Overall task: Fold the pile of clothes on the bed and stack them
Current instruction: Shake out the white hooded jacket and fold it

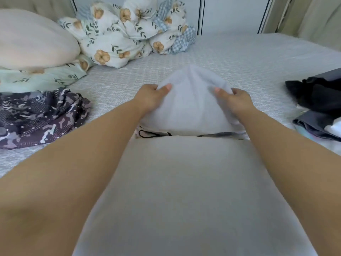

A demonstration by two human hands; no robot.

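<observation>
Both hands, left hand (149,97) and right hand (238,102), pinch a pale grey garment (190,108) between them on the bed (249,58).

Dark clothes pile (321,108) cut off rightward

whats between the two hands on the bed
In the head view, only the pale grey garment spans the gap between the left hand and the right hand; both pinch its edges.
</observation>
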